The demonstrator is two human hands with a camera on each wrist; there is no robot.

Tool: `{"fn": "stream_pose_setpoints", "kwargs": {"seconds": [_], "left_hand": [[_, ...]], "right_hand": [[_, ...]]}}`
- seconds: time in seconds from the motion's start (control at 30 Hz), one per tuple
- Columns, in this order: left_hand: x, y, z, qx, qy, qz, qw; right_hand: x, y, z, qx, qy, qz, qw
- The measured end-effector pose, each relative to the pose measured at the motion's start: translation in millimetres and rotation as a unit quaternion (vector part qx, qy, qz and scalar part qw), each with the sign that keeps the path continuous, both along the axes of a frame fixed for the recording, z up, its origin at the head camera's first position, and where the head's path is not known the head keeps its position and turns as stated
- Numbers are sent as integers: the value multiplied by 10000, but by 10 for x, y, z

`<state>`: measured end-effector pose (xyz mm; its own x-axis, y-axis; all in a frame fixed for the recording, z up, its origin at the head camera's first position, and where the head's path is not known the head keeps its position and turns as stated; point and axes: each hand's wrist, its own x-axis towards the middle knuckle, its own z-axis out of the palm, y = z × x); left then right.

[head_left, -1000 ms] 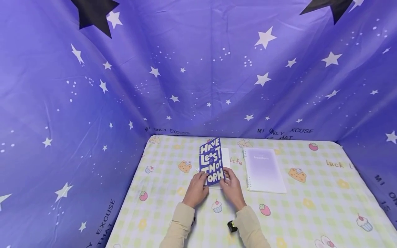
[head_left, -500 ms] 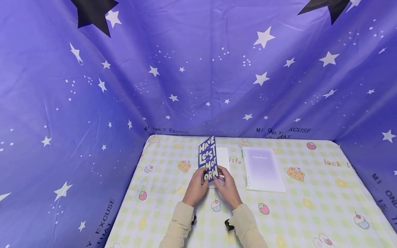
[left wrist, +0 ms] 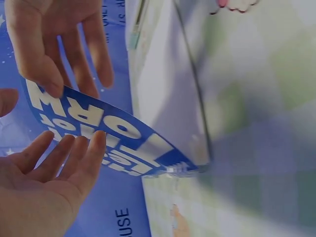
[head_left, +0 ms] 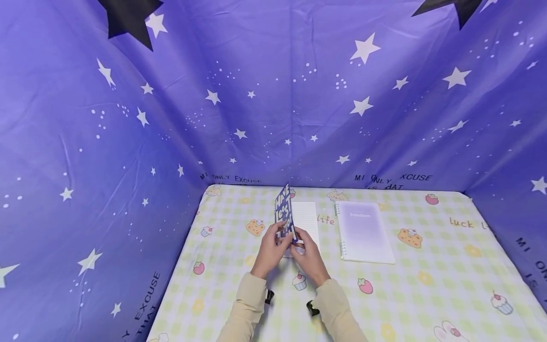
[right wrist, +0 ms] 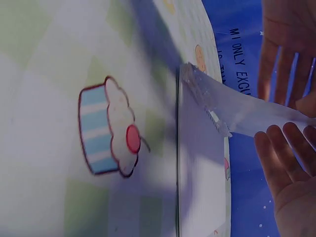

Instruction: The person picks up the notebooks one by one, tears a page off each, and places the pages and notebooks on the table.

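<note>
A spiral notebook lies opened in front of me, its blue lettered cover [head_left: 282, 206] standing steeply up from the left-hand binding. To its right the lined page [head_left: 306, 221] shows. My left hand [head_left: 269, 249] is at the cover's lower part; in the left wrist view its nearly straight fingers [left wrist: 81, 165] rest against the lettered side. My right hand [head_left: 311, 259] is at the cover's free edge, thumb on the lettered side and fingers behind, pinching it. The right wrist view shows the cover's pale inner side [right wrist: 247, 108] and the clear binding rings [right wrist: 205, 98].
A lilac spiral notebook [head_left: 365, 232] marked "freedom" lies closed to the right. Both rest on a checked tablecloth [head_left: 431, 256] with printed cakes and bears. A purple star-print curtain [head_left: 273, 118] rises behind the table and along its sides.
The blue cover has swung leftward and more upright, seen more edge-on, uncovering more of the lined page. Both hands have shifted slightly with it. The lilac notebook stays put.
</note>
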<state>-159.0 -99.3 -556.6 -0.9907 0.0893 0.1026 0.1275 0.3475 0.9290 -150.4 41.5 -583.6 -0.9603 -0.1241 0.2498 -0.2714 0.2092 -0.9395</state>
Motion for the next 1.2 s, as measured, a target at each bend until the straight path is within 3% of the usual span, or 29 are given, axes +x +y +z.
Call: {"fn": "stream_pose_setpoints", "kwargs": {"seconds": [0.27,0.47,0.6,0.73,0.97,1.2], "left_hand": [[17,18,125,-30,373,99,9993],[36,1,177,-264,487,248,9982],[44,-21,209,-199,496,209,9984],[67,-63,259,-131,434,266,9986],[83,-157,332,-301,467,443,9975],[101,-230,322,-139,546,547,9969]], "right_hand": [[20,-91,72,28,44,139,9999],[117,-118,337,50,92,337,9994],[133,-138,405,61,73,481,9988],[98,-204,329,6,12,616,9981],[-33,-342,-29,25,7,499,9987],[-73,-402,-121,28,-41,626,9980]]}}
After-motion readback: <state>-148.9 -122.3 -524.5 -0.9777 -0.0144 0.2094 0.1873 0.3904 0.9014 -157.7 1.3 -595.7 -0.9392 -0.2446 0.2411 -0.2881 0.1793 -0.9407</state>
